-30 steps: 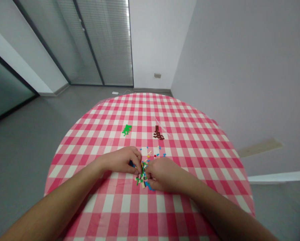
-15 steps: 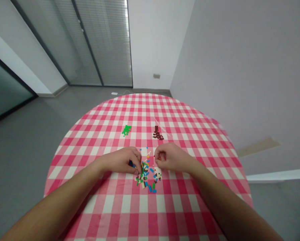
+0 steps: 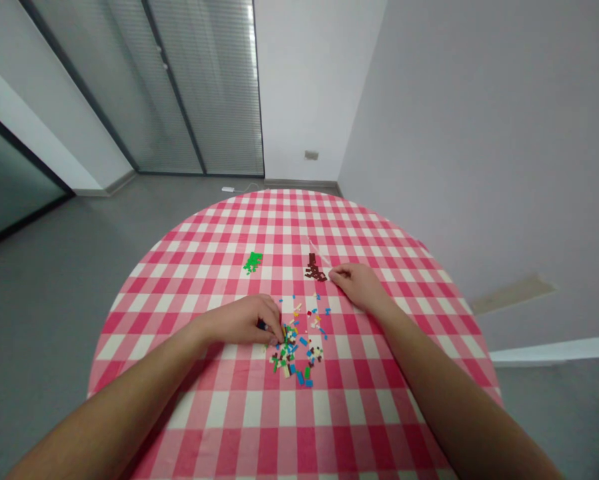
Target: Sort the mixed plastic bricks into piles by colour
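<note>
Loose plastic bricks point(image 3: 292, 353) in green, blue, cream, red and dark brown lie in a scattered heap on the surface point(image 3: 289, 427), a round table under a pink-and-white gingham cloth. The heap sits in the half of the table closest to the person, with a thinner spray of small pieces reaching away from it. The left hand point(image 3: 242, 321) rests palm down at the heap's left edge, its wrist low and its fingers curled over, with the fingertips point(image 3: 278, 333) touching the bricks. A dark piece shows under the palm, though the view is too small to tell whether those fingers pinch anything. The hands are well apart. The right arm reaches farther across the table, and the right hand point(image 3: 357, 285) lies flat and angled inward, its fingers drawn together and pointing at a compact pile of dark brown bricks point(image 3: 315, 269), just beside it. Whether it holds a brick cannot be told. A separate pile of green bricks point(image 3: 253, 263) lies to the left of the brown pile, well apart from both hands. Beyond the table is a gray floor point(image 3: 109, 233).
</note>
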`<state>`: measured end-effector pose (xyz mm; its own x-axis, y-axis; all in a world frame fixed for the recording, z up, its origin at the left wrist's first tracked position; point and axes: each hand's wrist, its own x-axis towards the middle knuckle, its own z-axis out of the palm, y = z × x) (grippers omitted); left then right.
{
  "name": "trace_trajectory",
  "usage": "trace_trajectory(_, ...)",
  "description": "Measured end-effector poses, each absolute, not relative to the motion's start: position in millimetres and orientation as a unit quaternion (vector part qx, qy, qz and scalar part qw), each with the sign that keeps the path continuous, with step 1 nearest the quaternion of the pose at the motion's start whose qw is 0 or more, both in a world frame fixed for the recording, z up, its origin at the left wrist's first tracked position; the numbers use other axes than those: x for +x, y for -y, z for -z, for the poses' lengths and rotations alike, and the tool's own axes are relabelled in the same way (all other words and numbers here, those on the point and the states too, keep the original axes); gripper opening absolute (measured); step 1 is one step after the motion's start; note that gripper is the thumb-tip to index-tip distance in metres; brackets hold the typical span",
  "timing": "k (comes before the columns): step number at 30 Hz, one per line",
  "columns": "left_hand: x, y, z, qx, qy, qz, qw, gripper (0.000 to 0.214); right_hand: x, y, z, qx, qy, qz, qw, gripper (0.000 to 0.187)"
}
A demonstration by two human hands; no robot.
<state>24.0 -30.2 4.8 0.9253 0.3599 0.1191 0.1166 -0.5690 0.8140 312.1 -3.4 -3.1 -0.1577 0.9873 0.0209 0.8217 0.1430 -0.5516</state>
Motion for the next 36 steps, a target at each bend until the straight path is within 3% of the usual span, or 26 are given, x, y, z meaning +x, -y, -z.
trace_trajectory(6,24.5,30.8,-5.5,0.857,-0.159,-0.152,0.467,0.014,312.5,1.5,4.3,-0.607,0.752,-0.190,0.173,0.030)
trace_trajectory(13,22.6,29.3,-1.6,0.855,-0.159,-0.152,0.470,0.015,314.4,3.8,7.9,-0.579,0.754,-0.234,0.205,0.024)
trace_trajectory(24,22.4,29.2,-3.7,0.856,-0.170,-0.140,0.468,0.015,316.6,1.0,7.9,-0.610,0.739,-0.199,0.203,0.019)
trace_trajectory(28,22.3,29.3,-3.1,0.855,-0.179,-0.139,0.466,0.015,319.2,0.0,14.2,-0.600,0.733,-0.209,0.243,0.023)
trace_trajectory(32,22.2,29.9,-2.6,0.851,-0.194,-0.130,0.470,0.015,318.5,-0.7,21.8,-0.587,0.739,-0.204,0.259,0.041)
trace_trajectory(36,22.2,31.0,-2.9,0.844,-0.209,-0.124,0.478,0.014,314.8,0.2,25.0,-0.584,0.748,-0.164,0.267,0.038)
